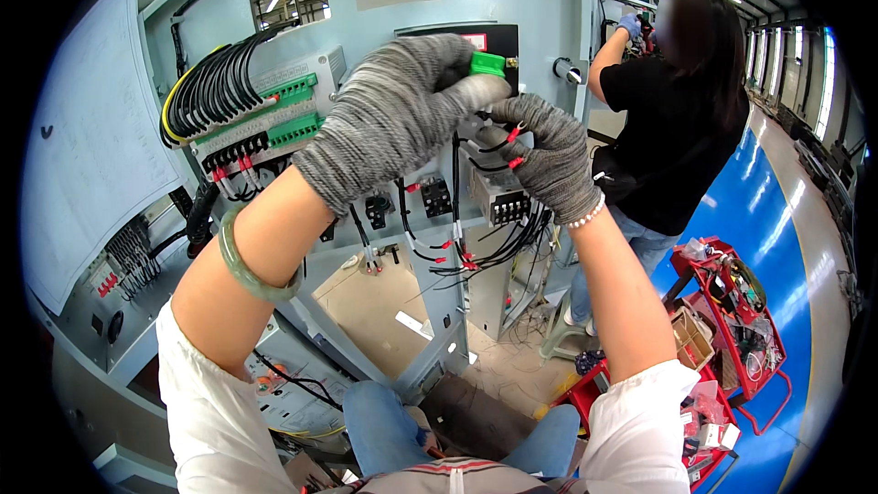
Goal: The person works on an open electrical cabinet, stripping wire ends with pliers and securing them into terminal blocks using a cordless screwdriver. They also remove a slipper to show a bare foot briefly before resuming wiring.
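Note:
My left hand (402, 119), in a grey knitted glove, is closed with a small green plastic piece (487, 64) between thumb and fingers; the rest of that piece is hidden. Close beside it, my gloved right hand (549, 155) has curled fingers around thin black wires (491, 166) with red-sleeved end lugs, which stick out by the knuckles. Both hands are raised before a dark panel unit (508, 82) in a pale blue-grey metal cabinet (549, 0). Where the fingertips meet, the details are covered.
Left of my hands, green terminal blocks (291, 91) carry a bundle of black wires (215, 82). Below hang loose lugged wires, black switch blocks (437, 198) and a relay-like box (506, 204). A co-worker (681, 82) stands at right, near a red parts cart (732, 302).

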